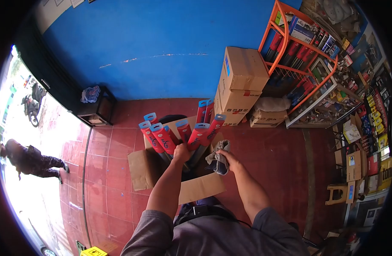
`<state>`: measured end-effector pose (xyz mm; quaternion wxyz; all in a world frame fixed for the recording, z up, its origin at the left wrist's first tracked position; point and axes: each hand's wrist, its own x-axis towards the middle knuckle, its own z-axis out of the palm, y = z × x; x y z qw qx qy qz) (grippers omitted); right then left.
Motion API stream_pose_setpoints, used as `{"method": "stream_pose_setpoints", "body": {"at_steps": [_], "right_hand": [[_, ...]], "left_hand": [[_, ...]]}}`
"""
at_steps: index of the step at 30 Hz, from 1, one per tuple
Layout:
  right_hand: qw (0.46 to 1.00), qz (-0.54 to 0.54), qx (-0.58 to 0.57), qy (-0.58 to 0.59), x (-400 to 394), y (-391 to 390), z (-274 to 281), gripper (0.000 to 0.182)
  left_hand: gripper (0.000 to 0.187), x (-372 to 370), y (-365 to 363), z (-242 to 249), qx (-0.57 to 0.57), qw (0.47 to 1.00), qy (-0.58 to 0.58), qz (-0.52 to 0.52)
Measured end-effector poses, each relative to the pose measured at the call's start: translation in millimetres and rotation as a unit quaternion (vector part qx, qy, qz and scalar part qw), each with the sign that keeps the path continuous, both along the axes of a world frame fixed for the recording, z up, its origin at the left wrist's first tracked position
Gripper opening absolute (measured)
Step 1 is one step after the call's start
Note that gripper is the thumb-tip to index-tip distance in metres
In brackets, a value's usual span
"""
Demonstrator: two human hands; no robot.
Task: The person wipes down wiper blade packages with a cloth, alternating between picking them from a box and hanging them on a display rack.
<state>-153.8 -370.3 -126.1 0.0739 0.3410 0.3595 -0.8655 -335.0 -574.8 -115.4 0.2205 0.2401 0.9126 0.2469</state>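
An open cardboard box [202, 187] stands on the floor in front of me, its flaps folded outward. Several long, slim red packages [162, 138] with blue hanging tabs stick up from it, leaning different ways. My left hand [182, 152] is over the box, fingers closed round one of these packages; its lower part is hidden by the hand and box. At the box's right side, my right hand [230, 159] grips a crumpled grey rag [218, 160], which hangs below the fingers.
Closed cartons [240, 85] are stacked against the blue wall. An orange rack [285, 38] and a glass display case [322, 106] hold stock on the right. A small black table [95, 111] is by the doorway, where a person [31, 158] is outside.
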Motion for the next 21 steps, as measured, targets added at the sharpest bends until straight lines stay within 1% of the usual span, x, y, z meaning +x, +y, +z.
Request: {"method": "stream_pose_setpoints", "body": {"at_steps": [1, 2, 4, 6, 8, 9, 10, 12, 14, 15, 16, 18, 19, 20, 21], "right_hand": [[1.0, -0.003, 0.002, 0.006, 1.3, -2.3, -3.7, 0.034], [1.0, -0.006, 0.005, 0.013, 2.0, -3.4, -6.6, 0.036], [1.0, 0.003, 0.011, 0.025, 0.7, -5.0, -24.3, 0.035], [0.999, 0.011, 0.021, 0.046, 2.2, -10.4, -32.3, 0.033], [0.998, 0.006, 0.039, 0.047, 5.7, -18.1, -31.4, 0.034], [0.997, 0.0, 0.057, 0.043, 9.1, -23.3, -30.8, 0.034], [0.998, 0.003, 0.037, 0.059, 13.3, -29.5, -23.3, 0.036], [0.997, -0.013, 0.04, 0.058, 24.1, -41.6, -15.5, 0.035], [0.997, -0.032, 0.045, 0.061, 33.5, -56.3, -8.7, 0.035], [0.995, -0.055, 0.066, 0.054, 38.0, -62.7, -5.4, 0.034], [0.992, -0.078, 0.088, 0.046, 44.5, -68.0, -4.6, 0.033], [0.987, -0.114, 0.102, 0.043, 57.9, -79.8, -1.3, 0.033], [0.983, -0.142, 0.112, 0.043, 63.3, -85.0, 2.4, 0.032], [0.98, -0.156, 0.116, 0.045, 72.7, -89.2, 6.3, 0.032], [0.983, -0.161, 0.069, 0.059, 83.1, -103.2, 34.5, 0.034]], "left_hand": [[0.043, 0.0, -3.4, 2.0, -0.008, 1.0, 0.019, -0.013], [0.043, -3.6, -6.3, 5.2, -0.009, 1.0, 0.021, -0.01], [0.04, -17.8, -7.2, 21.7, 0.085, 0.995, 0.032, -0.049], [0.039, -32.6, -4.3, 46.7, 0.156, 0.979, 0.112, -0.072], [0.04, -50.9, 2.0, 91.8, 0.196, 0.974, 0.042, -0.111], [0.038, -48.2, 0.2, 134.2, 0.215, 0.973, 0.0, -0.087], [0.037, -46.7, -1.2, 168.4, 0.232, 0.97, -0.044, -0.064], [0.039, -69.6, 4.9, 176.8, 0.313, 0.944, 0.06, -0.089], [0.044, -69.9, 5.5, 221.2, 0.371, 0.926, 0.044, -0.053], [0.044, -70.4, 7.3, 236.6, 0.375, 0.924, 0.042, -0.063], [0.045, -69.0, 8.0, 250.1, 0.412, 0.908, 0.052, -0.062], [0.048, -52.8, 3.5, 270.6, 0.464, 0.881, 0.055, -0.069], [0.048, -44.5, 4.1, 272.5, 0.469, 0.878, 0.052, -0.081], [0.048, -33.6, 3.8, 274.1, 0.467, 0.88, 0.02, -0.08], [0.048, -23.1, 6.1, 270.7, 0.463, 0.882, -0.013, -0.082]]}}
